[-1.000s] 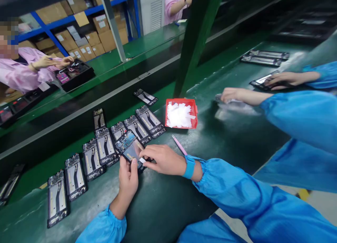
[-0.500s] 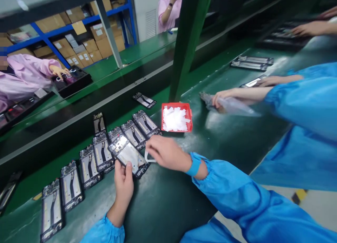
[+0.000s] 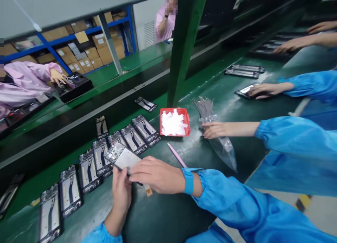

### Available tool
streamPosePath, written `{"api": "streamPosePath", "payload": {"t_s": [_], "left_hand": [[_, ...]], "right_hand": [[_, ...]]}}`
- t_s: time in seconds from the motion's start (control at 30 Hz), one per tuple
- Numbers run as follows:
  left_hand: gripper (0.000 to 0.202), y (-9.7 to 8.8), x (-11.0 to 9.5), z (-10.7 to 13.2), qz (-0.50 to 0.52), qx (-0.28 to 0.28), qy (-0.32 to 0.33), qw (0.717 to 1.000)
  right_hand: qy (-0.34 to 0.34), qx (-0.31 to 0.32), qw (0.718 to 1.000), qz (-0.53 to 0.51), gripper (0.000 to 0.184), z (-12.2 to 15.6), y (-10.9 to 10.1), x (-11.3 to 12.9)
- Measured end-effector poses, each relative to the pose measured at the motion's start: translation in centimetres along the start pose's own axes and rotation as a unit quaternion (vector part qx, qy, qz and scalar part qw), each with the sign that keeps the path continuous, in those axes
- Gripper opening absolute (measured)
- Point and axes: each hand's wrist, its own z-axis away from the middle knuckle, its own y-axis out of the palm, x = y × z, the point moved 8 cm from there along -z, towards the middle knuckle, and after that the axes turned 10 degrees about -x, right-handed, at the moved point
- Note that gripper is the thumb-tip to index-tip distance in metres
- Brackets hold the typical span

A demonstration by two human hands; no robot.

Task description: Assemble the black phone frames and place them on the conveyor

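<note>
An open phone body, with its circuit board and bare silver plate showing, is tilted above the bench. My left hand grips its near long edge, thumb on the side. My right hand is closed over the lower end, fingers pressing on the plate and hiding that part. A short pale flex strip with an orange tip pokes out below my right hand. Pink tweezers lie just beyond my right wrist. Several similar phone bodies with black ribbon cables stand in a slanting row to the left.
A red tray of white paper strips sits behind my right hand. To its right, a co-worker's hand touches a plastic bag of thin cables. Another hand rests on a phone. A green post rises behind the tray.
The white looped strip in my right hand no longer shows. That hand has moved left onto the phone body's lower end. The tweezers now show. Beside me, the bag has been lowered onto the bench.
</note>
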Motion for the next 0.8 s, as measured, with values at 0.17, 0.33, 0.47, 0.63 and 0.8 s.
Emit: {"api": "streamPosePath", "payload": {"t_s": [0.17,0.33,0.47,0.63,0.8], "left_hand": [[0.045,-0.1,-0.2,0.1,-0.002,-0.015,-0.023,1.0],[0.056,-0.8,0.7,-0.2,-0.082,-0.014,-0.033,0.996],[0.076,0.4,0.4,0.1,-0.11,0.065,-0.046,0.991],[0.068,1.4,0.0,0.3,-0.08,0.116,-0.11,0.984],[0.06,1.5,-0.4,0.0,-0.054,0.114,-0.111,0.986]], "right_hand": [[0.094,-0.08,0.991,-0.059,0.021,0.8,0.1,-1.0],[0.188,-0.149,0.971,-0.004,0.017,1.3,-2.1,-3.2],[0.218,-0.17,0.961,0.02,0.023,1.3,-2.5,-3.6],[0.227,-0.191,0.954,-0.033,0.02,1.7,-2.0,-4.6],[0.213,-0.183,0.958,-0.058,0.021,1.9,-1.6,-4.6]]}}
